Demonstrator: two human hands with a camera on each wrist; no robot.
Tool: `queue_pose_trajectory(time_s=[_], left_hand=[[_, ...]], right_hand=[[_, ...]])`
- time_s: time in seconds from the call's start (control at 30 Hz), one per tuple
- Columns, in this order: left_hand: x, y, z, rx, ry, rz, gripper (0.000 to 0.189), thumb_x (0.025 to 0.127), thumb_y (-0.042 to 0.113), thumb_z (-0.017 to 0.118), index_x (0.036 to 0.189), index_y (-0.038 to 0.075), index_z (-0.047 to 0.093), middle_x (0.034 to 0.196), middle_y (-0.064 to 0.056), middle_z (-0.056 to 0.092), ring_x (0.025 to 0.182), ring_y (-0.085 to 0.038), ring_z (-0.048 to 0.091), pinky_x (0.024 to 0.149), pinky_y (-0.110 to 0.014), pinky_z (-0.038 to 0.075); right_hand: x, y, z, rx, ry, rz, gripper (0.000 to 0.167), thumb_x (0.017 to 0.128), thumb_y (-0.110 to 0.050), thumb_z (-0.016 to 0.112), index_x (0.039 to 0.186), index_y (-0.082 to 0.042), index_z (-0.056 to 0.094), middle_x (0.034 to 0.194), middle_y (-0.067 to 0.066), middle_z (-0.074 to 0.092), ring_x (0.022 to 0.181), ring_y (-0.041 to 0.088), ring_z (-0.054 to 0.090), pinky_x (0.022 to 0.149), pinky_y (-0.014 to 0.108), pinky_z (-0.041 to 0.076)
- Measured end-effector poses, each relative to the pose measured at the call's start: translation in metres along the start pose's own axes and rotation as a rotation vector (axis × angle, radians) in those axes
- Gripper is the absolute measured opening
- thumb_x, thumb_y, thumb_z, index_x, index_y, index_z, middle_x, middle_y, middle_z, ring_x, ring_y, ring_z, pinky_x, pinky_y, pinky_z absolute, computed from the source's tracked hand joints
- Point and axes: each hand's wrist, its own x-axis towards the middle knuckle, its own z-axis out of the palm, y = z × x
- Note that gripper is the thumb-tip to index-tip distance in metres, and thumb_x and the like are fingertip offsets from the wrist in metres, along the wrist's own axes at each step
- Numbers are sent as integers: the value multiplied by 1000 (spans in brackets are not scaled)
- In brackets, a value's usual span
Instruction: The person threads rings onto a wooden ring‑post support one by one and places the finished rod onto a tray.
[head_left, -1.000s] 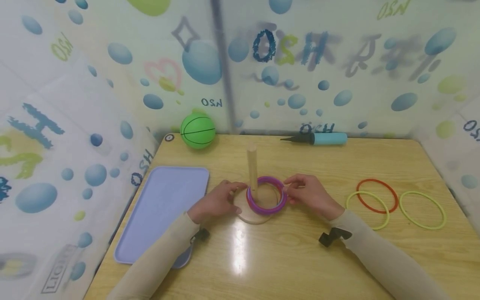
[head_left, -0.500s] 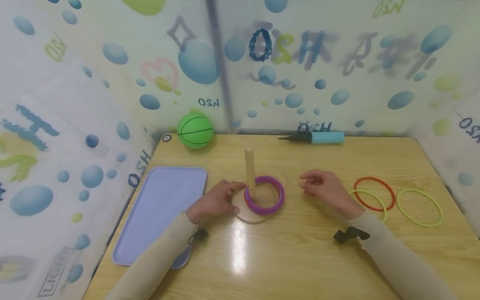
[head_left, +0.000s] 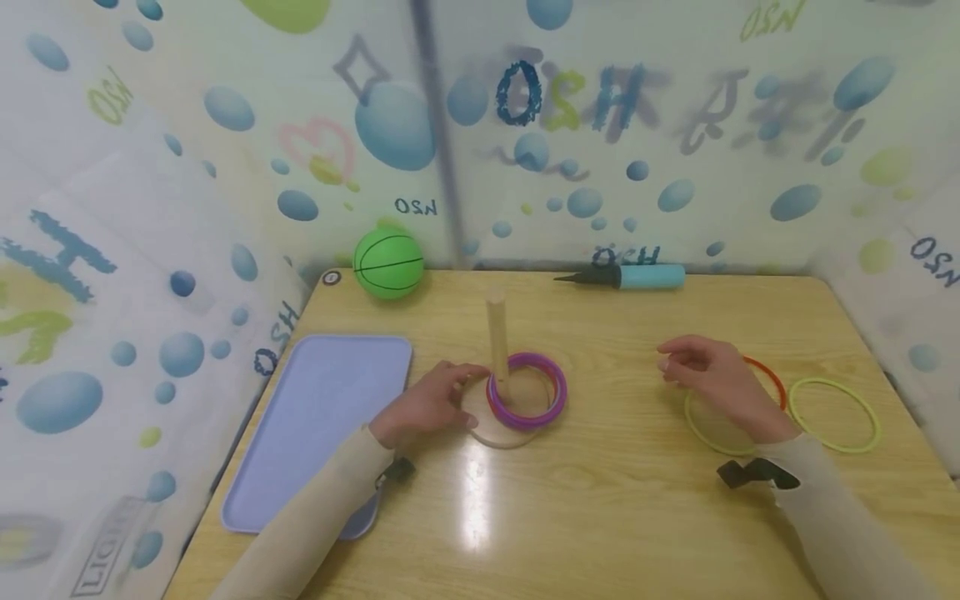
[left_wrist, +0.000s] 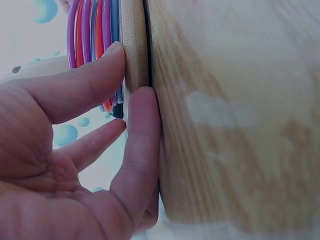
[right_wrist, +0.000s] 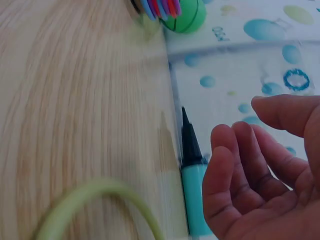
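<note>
My left hand [head_left: 427, 404] holds the rim of a round wooden base [head_left: 498, 442], its fingertips on the rim and beside the rings. From this base rises a wooden peg [head_left: 497, 342]. Around the peg lies a stack of purple, red and blue rings [head_left: 558, 392], shifted to the right; the left wrist view shows the stacked rings [left_wrist: 94, 30] edge-on. My right hand [head_left: 712, 379] is above the table with loosely bent fingers and nothing in them. It partly covers a red ring [head_left: 776, 383] and a yellow-green ring [head_left: 705, 433].
Another yellow-green ring [head_left: 873, 417] lies farther right. A lilac tray [head_left: 322, 417] is at the left, partly under the left forearm. Along the back edge are a green ball [head_left: 388, 263] and a blue hand pump [head_left: 651, 277]. Patterned walls stand behind and at both sides.
My right hand has let go of the ring stack and moved right, over the loose rings. My left hand has stayed at the base.
</note>
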Motion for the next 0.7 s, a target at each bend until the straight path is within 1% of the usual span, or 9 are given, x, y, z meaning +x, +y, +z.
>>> queue_pose_trajectory(time_s=[0.1, 0.17, 0.27, 0.4, 0.43, 0.57, 0.63, 0.7], left_hand=[[1, 0, 0, 13, 2, 2, 86, 76, 13, 92, 152, 32, 58, 122, -11, 55, 108, -24, 51, 95, -42, 49], [1, 0, 1, 25, 6, 3, 86, 76, 14, 92, 152, 32, 58, 122, -11, 55, 108, -24, 51, 95, -43, 49], [1, 0, 0, 29, 4, -10, 86, 76, 14, 92, 152, 34, 57, 123, -10, 55, 107, -23, 52, 96, -42, 49], [1, 0, 0, 24, -1, -4, 86, 75, 14, 92, 152, 33, 58, 123, -11, 55, 107, -23, 51, 94, -42, 48], [1, 0, 0, 23, -2, -1, 86, 75, 14, 92, 152, 32, 58, 123, -11, 55, 108, -23, 50, 94, -41, 48], [0, 0, 0, 27, -2, -1, 86, 75, 13, 92, 152, 32, 58, 123, -10, 55, 107, -23, 50, 93, -40, 47], [0, 0, 0, 29, 0, -4, 86, 75, 13, 92, 151, 33, 58, 123, -10, 55, 107, -23, 50, 93, -39, 47], [1, 0, 0, 33, 2, -3, 86, 75, 13, 92, 151, 33, 58, 122, -9, 55, 107, -22, 50, 93, -39, 47]], right_hand=[[-6, 8, -11, -57, 61, -1, 41, 102, -30, 71, 134, -4, 67, 111, 17, 75, 90, 12, 76, 74, 21, 59], [-10, 13, -18, -84, 96, -1, 40, 102, -30, 72, 133, -4, 68, 107, 10, 77, 87, 6, 75, 73, 18, 57], [-16, 20, -29, -87, 135, 2, 40, 102, -30, 72, 132, -3, 68, 102, -2, 76, 87, -1, 73, 73, 15, 57], [-24, 32, -42, -70, 164, 5, 41, 102, -27, 72, 134, -2, 66, 101, -11, 74, 87, -1, 72, 73, 18, 60], [-26, 35, -45, -72, 173, 13, 40, 102, -27, 72, 134, -4, 66, 100, -14, 74, 86, -1, 72, 72, 19, 59], [-33, 44, -56, -96, 198, 26, 41, 102, -28, 71, 136, -5, 66, 100, -19, 72, 86, 1, 72, 69, 22, 60], [-35, 47, -60, -134, 207, 36, 42, 102, -31, 71, 135, -6, 66, 100, -19, 70, 85, -1, 70, 67, 22, 59], [-38, 49, -63, -198, 203, 41, 44, 101, -33, 72, 134, -4, 66, 103, -11, 71, 83, -6, 65, 65, 23, 57]])
